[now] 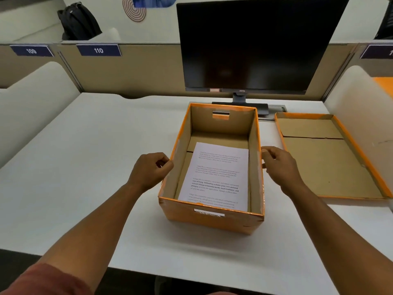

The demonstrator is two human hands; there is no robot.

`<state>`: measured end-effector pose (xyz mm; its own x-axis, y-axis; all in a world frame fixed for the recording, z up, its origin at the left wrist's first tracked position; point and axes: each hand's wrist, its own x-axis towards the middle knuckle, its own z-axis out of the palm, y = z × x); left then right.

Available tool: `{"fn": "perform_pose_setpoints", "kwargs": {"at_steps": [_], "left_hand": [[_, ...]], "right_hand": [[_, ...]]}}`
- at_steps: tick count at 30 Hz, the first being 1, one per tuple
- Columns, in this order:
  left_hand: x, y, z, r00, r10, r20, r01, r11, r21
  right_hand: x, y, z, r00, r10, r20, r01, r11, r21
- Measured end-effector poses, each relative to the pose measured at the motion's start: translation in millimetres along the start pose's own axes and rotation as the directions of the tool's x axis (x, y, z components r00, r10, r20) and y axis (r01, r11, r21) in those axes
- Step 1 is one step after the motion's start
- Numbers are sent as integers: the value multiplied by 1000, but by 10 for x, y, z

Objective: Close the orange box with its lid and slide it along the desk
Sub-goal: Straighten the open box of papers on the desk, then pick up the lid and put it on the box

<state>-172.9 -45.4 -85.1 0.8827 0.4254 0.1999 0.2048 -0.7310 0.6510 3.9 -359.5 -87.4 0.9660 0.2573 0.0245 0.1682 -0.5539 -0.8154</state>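
An open orange cardboard box (212, 218) stands in the middle of the white desk, with a printed sheet of paper (217, 177) lying on its floor. Its orange lid (327, 158) lies upside down on the desk to the right of the box, brown inside facing up. My left hand (151, 169) is by the box's left wall, fingers loosely curled and touching the rim, holding nothing. My right hand (280, 165) is at the right wall, fingers curled near the rim, between the box and the lid.
A dark monitor (255, 43) on a stand rises just behind the box. Beige partitions close the desk at the back and both sides. The white desk (85, 167) stretches to the left of the box. A black backpack (78, 20) sits beyond the partition.
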Motion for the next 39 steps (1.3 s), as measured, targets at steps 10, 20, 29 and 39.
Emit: {"fn": "perform_pose_setpoints", "kwargs": {"at_steps": [10, 20, 29, 39], "left_hand": [[307, 286, 23, 981, 25, -191, -8, 996, 93], [421, 731, 280, 972, 216, -89, -200, 966, 166], [430, 787, 367, 965, 257, -55, -252, 964, 85], [269, 976, 183, 957, 286, -52, -289, 954, -75]], "right_hand": [[-101, 741, -247, 992, 49, -120, -104, 855, -508], [-253, 984, -367, 988, 116, -99, -150, 635, -758], [-427, 669, -527, 942, -71, -329, -155, 777, -610], [-721, -113, -910, 842, -171, -511, -109, 874, -473]]}}
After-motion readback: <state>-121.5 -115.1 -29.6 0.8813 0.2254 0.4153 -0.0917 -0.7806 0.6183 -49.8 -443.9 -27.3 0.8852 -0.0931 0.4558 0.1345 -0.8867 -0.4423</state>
